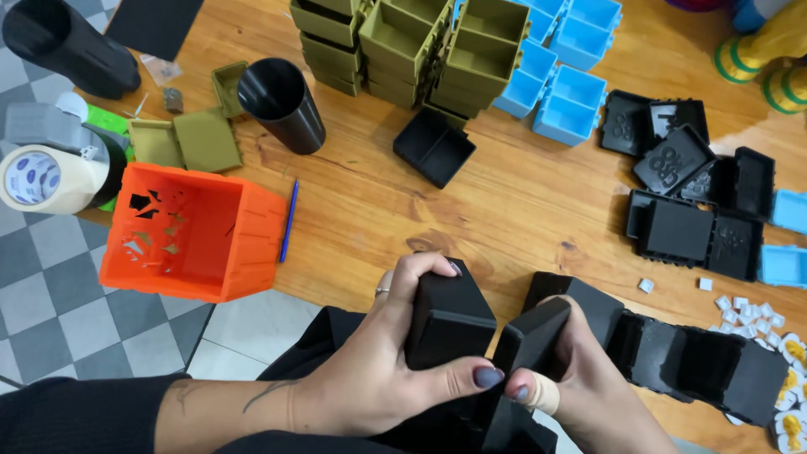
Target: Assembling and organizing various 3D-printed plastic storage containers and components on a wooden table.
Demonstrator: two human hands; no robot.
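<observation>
Nearest the camera, the left hand (378, 370) wraps around a black box (450, 324), fingers curled over its top edge and the thumb pressed along its lower side. Just beside it, the right hand (580, 382) grips a black lid-like piece (531, 336), its bandaged thumb next to the left thumb; the piece is tilted and its edge meets the side of the box. Both hands are closed on their parts, held over the near edge of the wooden table (504, 202).

To the right of the hands, a row of nested black boxes (698, 361) lies on its side, and past it sit small white and yellow bits (773, 353) at the table's edge.

Left of the hands, an orange basket (193, 231) lies on its side at the table's corner, its opening toward the camera, with a blue pen (289, 220) just beside it.

Farther out, a single open black box (435, 147) rests mid-table, and a cluster of flat black lids and trays (689, 193) spreads to the right, with light blue pieces at the far right edge.

At the left — partly off the table — a roll of masking tape (46, 178) sits near flat olive pieces (189, 139) and an upright black cylinder (282, 105). Farthest away stand stacked olive boxes (403, 46) and, beside them, light blue boxes (563, 71).
</observation>
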